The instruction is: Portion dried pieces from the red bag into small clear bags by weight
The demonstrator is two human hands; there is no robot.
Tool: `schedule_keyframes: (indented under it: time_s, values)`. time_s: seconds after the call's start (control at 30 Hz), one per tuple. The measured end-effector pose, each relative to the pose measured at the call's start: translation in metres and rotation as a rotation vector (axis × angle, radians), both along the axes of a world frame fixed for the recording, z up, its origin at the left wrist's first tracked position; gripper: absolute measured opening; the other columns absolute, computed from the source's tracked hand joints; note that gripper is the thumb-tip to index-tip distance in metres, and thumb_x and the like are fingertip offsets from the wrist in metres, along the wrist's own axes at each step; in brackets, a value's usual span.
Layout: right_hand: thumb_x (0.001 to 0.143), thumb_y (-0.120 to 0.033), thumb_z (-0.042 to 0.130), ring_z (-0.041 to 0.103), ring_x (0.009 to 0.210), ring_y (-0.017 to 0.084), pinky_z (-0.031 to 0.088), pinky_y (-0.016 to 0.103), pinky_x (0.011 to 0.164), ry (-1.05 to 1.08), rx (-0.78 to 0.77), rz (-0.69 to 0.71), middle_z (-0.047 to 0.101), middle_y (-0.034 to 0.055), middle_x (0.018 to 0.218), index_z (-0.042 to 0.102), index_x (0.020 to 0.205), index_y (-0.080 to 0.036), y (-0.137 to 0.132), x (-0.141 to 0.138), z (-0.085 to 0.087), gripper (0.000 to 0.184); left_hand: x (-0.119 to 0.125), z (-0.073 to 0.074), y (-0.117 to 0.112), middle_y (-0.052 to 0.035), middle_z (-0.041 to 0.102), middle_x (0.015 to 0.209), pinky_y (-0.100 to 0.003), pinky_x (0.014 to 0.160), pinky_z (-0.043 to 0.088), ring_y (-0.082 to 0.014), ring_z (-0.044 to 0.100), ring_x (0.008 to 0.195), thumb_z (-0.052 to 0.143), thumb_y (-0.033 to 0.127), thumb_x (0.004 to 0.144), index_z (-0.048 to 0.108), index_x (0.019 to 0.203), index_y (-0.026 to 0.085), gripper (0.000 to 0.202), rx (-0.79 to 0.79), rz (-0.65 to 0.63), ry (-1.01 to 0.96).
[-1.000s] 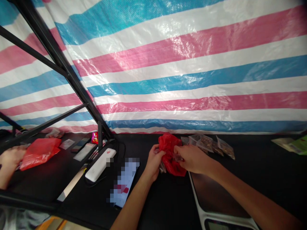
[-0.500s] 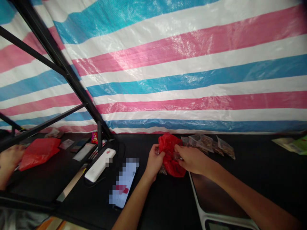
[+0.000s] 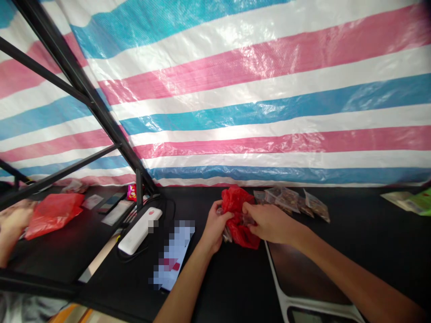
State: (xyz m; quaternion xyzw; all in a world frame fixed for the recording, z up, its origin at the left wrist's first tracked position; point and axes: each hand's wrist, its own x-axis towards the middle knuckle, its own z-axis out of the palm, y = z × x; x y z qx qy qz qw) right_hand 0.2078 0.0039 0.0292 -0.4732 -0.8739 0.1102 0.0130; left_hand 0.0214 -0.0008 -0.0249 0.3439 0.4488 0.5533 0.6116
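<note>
A crumpled red plastic bag (image 3: 239, 207) lies on the black table (image 3: 363, 242) near the striped tarp. My left hand (image 3: 215, 226) grips its left side, fingers curled round the plastic. My right hand (image 3: 267, 222) pinches the bag's right side, where a small clear packet shows between the fingers. Several small clear packets of brownish contents (image 3: 291, 201) lie just right of the bag, behind my right hand.
A digital scale (image 3: 303, 280) sits under my right forearm. A phone (image 3: 172, 255) and a white power bank (image 3: 139, 230) lie to the left. Another person's hand (image 3: 13, 220) holds a second red bag (image 3: 54, 213) at far left, beyond black frame bars (image 3: 81, 85). Green packets (image 3: 412, 201) lie far right.
My hands and the red bag have barely shifted. The other person's hand at far left has moved a little.
</note>
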Motion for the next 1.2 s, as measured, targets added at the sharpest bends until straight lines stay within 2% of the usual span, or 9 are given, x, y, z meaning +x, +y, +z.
schedule_keyframes:
  time_s: [0.1, 0.3, 0.4, 0.57, 0.73, 0.83, 0.97, 1.07, 1.2]
  values:
    - [0.089, -0.020, 0.059, 0.077, 0.095, 0.033, 0.042, 0.034, 0.071, -0.014, 0.001, -0.003, 0.080, 0.0125, 0.100, 0.057, 0.106, -0.020, 0.000, -0.002, -0.001, 0.018, 0.002, 0.001, -0.001, 0.0021, 0.069, 0.078, -0.022, 0.060, 0.047, -0.0129, 0.064, 0.063, 0.083, 0.016, 0.061, 0.059, 0.106, 0.021, 0.051, 0.006, -0.039, -0.022]
    - [0.090, -0.022, 0.059, 0.076, 0.088, 0.030, 0.038, 0.032, 0.066, 0.014, -0.031, -0.022, 0.078, 0.0087, 0.094, 0.055, 0.102, -0.022, 0.002, 0.003, 0.004, 0.013, -0.005, -0.004, 0.005, 0.0023, 0.067, 0.078, -0.024, 0.063, 0.049, -0.0144, 0.064, 0.065, 0.083, 0.019, 0.062, 0.060, 0.108, 0.021, 0.052, 0.029, 0.036, 0.099]
    - [0.089, -0.022, 0.060, 0.075, 0.088, 0.029, 0.037, 0.031, 0.066, 0.051, -0.027, -0.049, 0.077, 0.0075, 0.093, 0.054, 0.101, -0.023, 0.004, 0.007, 0.010, 0.013, -0.009, -0.007, 0.008, 0.0004, 0.069, 0.083, -0.024, 0.067, 0.051, -0.0154, 0.066, 0.071, 0.080, 0.021, 0.070, 0.062, 0.110, 0.021, 0.044, 0.105, 0.079, 0.232]
    - [0.085, -0.016, 0.060, 0.072, 0.084, 0.023, 0.040, 0.028, 0.068, 0.145, -0.144, 0.048, 0.075, 0.0031, 0.090, 0.055, 0.099, -0.024, 0.001, 0.008, 0.010, 0.017, -0.009, -0.011, 0.011, -0.0019, 0.071, 0.089, -0.024, 0.072, 0.051, -0.0159, 0.066, 0.077, 0.072, 0.025, 0.082, 0.063, 0.108, 0.020, 0.028, 0.146, 0.100, 0.316]
    - [0.082, -0.013, 0.062, 0.072, 0.079, 0.023, 0.039, 0.028, 0.064, 0.149, -0.243, 0.071, 0.075, 0.0020, 0.086, 0.057, 0.097, -0.024, -0.002, 0.006, 0.003, 0.019, -0.009, -0.012, 0.011, -0.0050, 0.073, 0.097, -0.028, 0.080, 0.052, -0.0187, 0.068, 0.084, 0.072, 0.026, 0.085, 0.062, 0.109, 0.020, 0.027, 0.201, 0.122, 0.394]
    - [0.084, -0.014, 0.061, 0.073, 0.081, 0.024, 0.040, 0.029, 0.064, 0.173, -0.233, 0.067, 0.075, 0.0036, 0.087, 0.056, 0.096, -0.023, -0.001, 0.006, 0.001, 0.016, -0.013, -0.010, 0.010, -0.0055, 0.073, 0.093, -0.030, 0.081, 0.051, -0.0215, 0.069, 0.084, 0.072, 0.031, 0.088, 0.062, 0.112, 0.021, 0.028, 0.223, 0.119, 0.514]
    - [0.086, -0.014, 0.060, 0.072, 0.083, 0.024, 0.039, 0.029, 0.064, 0.179, -0.180, 0.074, 0.075, 0.0055, 0.092, 0.054, 0.097, -0.022, 0.000, 0.005, -0.002, 0.014, -0.019, -0.007, 0.006, -0.0079, 0.073, 0.090, -0.033, 0.079, 0.049, -0.0243, 0.070, 0.082, 0.068, 0.039, 0.094, 0.059, 0.118, 0.020, 0.032, 0.152, 0.118, 0.702]
    - [0.087, -0.015, 0.060, 0.072, 0.086, 0.024, 0.040, 0.029, 0.066, 0.198, -0.152, 0.078, 0.074, 0.0077, 0.098, 0.052, 0.096, -0.022, 0.001, 0.003, -0.006, 0.015, -0.020, -0.003, 0.003, -0.0078, 0.073, 0.088, -0.032, 0.078, 0.051, -0.0230, 0.070, 0.080, 0.069, 0.040, 0.094, 0.056, 0.121, 0.018, 0.038, 0.132, 0.056, 0.728]
    - [0.087, -0.014, 0.059, 0.072, 0.089, 0.026, 0.041, 0.030, 0.069, 0.209, -0.134, 0.047, 0.074, 0.0105, 0.101, 0.051, 0.098, -0.021, 0.004, 0.001, -0.011, 0.015, -0.016, 0.003, -0.003, -0.0005, 0.071, 0.079, -0.027, 0.068, 0.052, -0.0173, 0.067, 0.067, 0.076, 0.033, 0.087, 0.044, 0.136, 0.017, 0.061, 0.079, -0.129, 0.582]
